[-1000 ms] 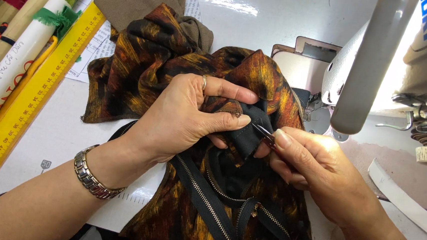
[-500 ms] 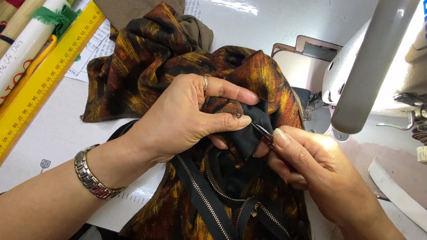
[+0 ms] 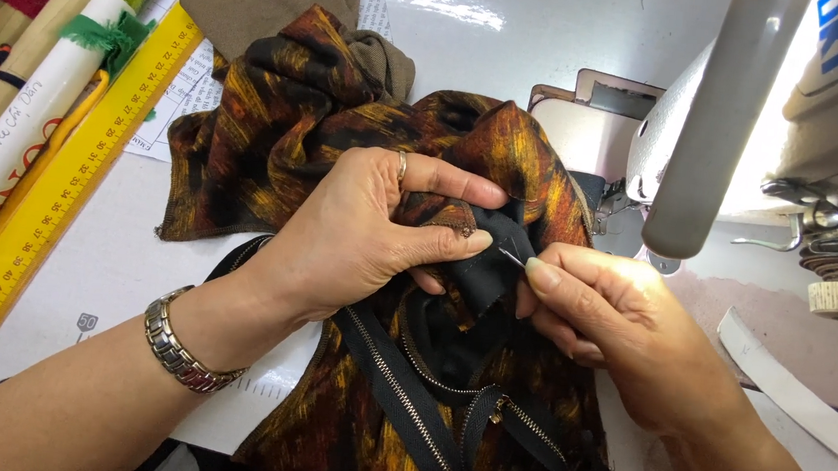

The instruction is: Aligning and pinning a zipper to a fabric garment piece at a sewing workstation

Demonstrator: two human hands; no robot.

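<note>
along the counter's [image 3: 551, 38] left edge lie rolls of paper and fabric [image 3: 16, 89] beside a long yellow ruler [image 3: 60, 171], with a printed paper sheet [image 3: 178, 101] under its upper end. the left hand [image 3: 361, 227], with a ring and a metal wristband [image 3: 180, 352], is closed in a pinch on a fold of black fabric [image 3: 491, 260] at the middle of the counter, where it meets the rust-and-black patterned garment [image 3: 291, 99]. the cloth looks soft, light and limp, so it likely slumps unless held near the seam edge. a black zipper [image 3: 427, 403] snakes loosely below, toward the near edge. the right hand [image 3: 619, 328] is closed on a thin pin or needle [image 3: 511, 257], its tip at the black fold; small and sharp, it could slip. at the right edge the white sewing machine [image 3: 742, 120] crowds the space, and a white strip [image 3: 792, 385] lies by it.
</note>
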